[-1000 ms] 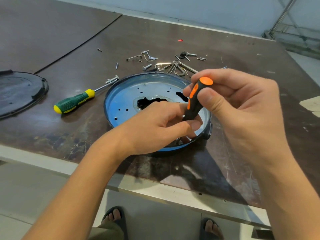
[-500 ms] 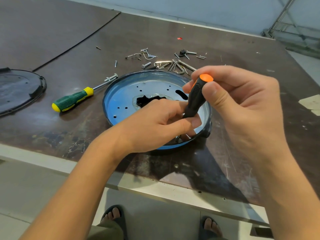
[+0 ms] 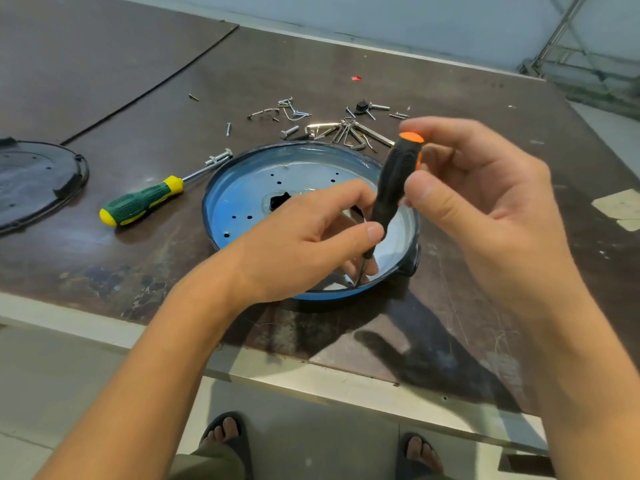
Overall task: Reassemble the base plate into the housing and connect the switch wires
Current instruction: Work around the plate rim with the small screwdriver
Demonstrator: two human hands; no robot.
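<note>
Evidently the step in hand is driving a screw through the base plate (image 3: 294, 174), which already lies seated inside the blue housing (image 3: 216, 202). The tip meets the plate at the housing's near rim, though the screw itself is hidden behind fingers. To do it well, I judge the shaft, now leaning, should stand square over the hole, with downward pressure through the cap and short turns so the tip does not skip out. At the housing's near side the left hand (image 3: 304, 244) reaches in, thumb and curled fingers pinching the lower end of the black-and-orange screwdriver (image 3: 391, 188) to steady it. Above the housing's right edge the right hand (image 3: 485, 202) pinches the handle top between thumb and forefinger, the other fingers loosely fanned. Left of the housing lies a green screwdriver (image 3: 142, 202), and beyond its far rim loose screws (image 3: 311, 123) are scattered. No switch wires show.
</note>
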